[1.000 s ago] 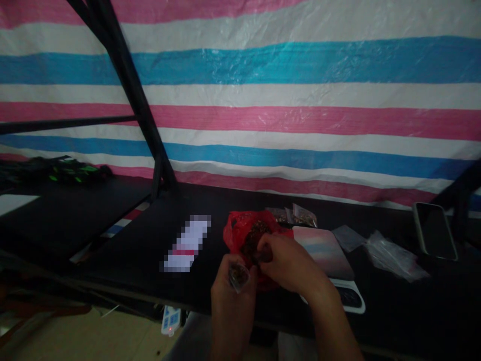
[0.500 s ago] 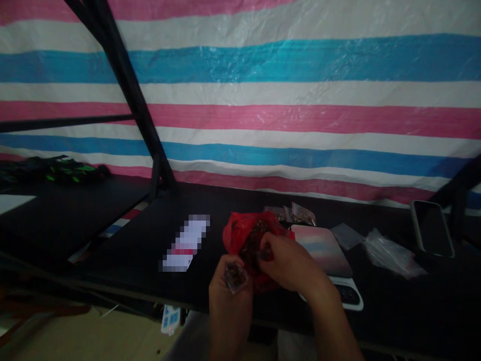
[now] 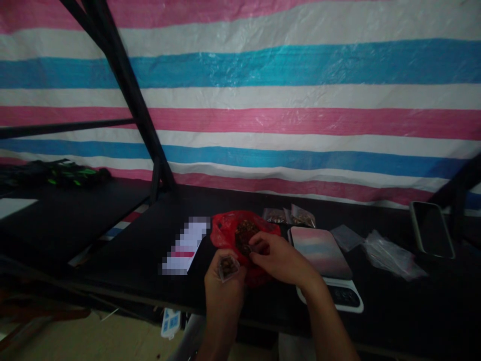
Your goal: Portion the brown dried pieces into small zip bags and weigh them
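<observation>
My left hand (image 3: 224,288) is wrapped around a small clear plastic bag (image 3: 228,268), whose mouth points up and shows brown bits inside. Just behind it, a red plastic bag (image 3: 224,225) lies open on the black table. Loose dark-brown dried bits (image 3: 246,231) fill its mouth. At the near right of that opening is my right hand (image 3: 276,255), with fingers bent and thumb and fingertips close together. Whatever they pinch is too dark to make out.
Right of the red bag sits a kitchen scale (image 3: 321,253). Filled small bags (image 3: 289,215) lie behind it. Flat clear bags (image 3: 391,255) and a phone (image 3: 432,229) are farther right. A blurred paper slip (image 3: 188,245) lies left. A black post (image 3: 130,95) slants up at left.
The red bag and both hands have shifted slightly left. My right hand has drawn back a little from the bag's mouth, so more of the brown bits show.
</observation>
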